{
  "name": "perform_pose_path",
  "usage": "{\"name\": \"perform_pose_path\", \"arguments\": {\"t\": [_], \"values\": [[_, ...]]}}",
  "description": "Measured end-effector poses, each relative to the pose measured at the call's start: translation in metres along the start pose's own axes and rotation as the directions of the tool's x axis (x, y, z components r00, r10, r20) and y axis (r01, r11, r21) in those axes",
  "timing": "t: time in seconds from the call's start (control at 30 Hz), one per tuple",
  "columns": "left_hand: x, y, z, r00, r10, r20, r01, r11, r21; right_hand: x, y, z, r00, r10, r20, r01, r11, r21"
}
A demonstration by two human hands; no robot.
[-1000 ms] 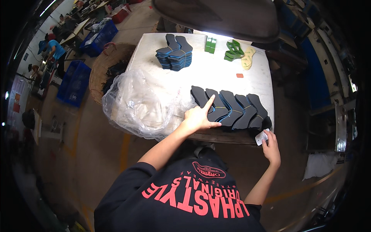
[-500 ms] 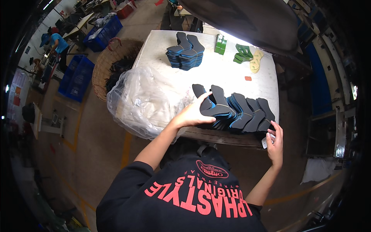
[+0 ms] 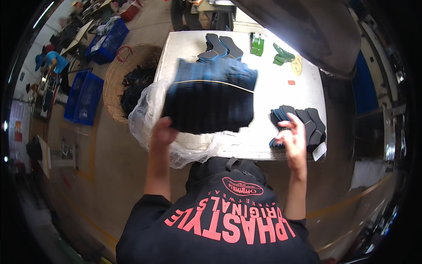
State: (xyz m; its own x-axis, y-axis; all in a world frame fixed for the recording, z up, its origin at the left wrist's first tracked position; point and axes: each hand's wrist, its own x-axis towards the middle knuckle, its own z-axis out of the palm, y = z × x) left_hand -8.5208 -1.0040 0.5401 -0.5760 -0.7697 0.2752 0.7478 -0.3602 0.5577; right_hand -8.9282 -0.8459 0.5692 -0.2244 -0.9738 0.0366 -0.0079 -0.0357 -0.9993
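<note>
A thick bundle (image 3: 209, 105) of dark cut pieces with blue edges is raised over the table, a thin pale band around it; motion smears it. My left hand (image 3: 163, 132) grips its lower left corner, most of the fingers hidden behind it. My right hand (image 3: 293, 138) has its fingers apart and slightly bent, holding nothing. It is in front of the remaining banded bundles (image 3: 310, 123) of curved black pieces at the table's right front, partly covering them. A white tag (image 3: 319, 151) lies at their near edge.
On the white table (image 3: 281, 94) stand more dark bundles (image 3: 220, 48), green pieces (image 3: 257, 44) and a pale yellow piece (image 3: 296, 65). Clear plastic (image 3: 147, 114) hangs over the left edge beside a wicker basket (image 3: 112, 83). A dark lamp hood (image 3: 316, 35) overhangs the far right.
My left hand has lifted a bundle off the row, up and to the left. My right hand has moved left from the row's right end. The other bundles remain on the table.
</note>
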Motion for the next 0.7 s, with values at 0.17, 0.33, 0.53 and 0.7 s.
{"name": "perform_pose_path", "arguments": {"t": [0.17,0.33,0.53,0.7], "values": [[-0.031,0.085,-0.011,0.943,0.231,-0.238,-0.107,0.891,0.441,0.041,0.112,0.116,0.933,0.345,-0.104,-0.32,0.664,-0.676],[-0.022,0.119,0.005,0.937,0.09,-0.337,0.28,0.382,0.881,0.057,0.183,0.149,0.896,0.323,-0.303,-0.434,0.503,-0.748],[-0.026,0.063,-0.019,0.811,-0.144,-0.567,0.423,-0.527,0.738,0.087,0.163,0.121,0.905,0.074,-0.42,-0.334,0.734,-0.591],[-0.02,0.066,-0.021,0.793,-0.145,-0.591,0.428,-0.558,0.711,0.095,0.053,0.114,0.911,-0.024,-0.412,0.043,0.998,0.037]]}}
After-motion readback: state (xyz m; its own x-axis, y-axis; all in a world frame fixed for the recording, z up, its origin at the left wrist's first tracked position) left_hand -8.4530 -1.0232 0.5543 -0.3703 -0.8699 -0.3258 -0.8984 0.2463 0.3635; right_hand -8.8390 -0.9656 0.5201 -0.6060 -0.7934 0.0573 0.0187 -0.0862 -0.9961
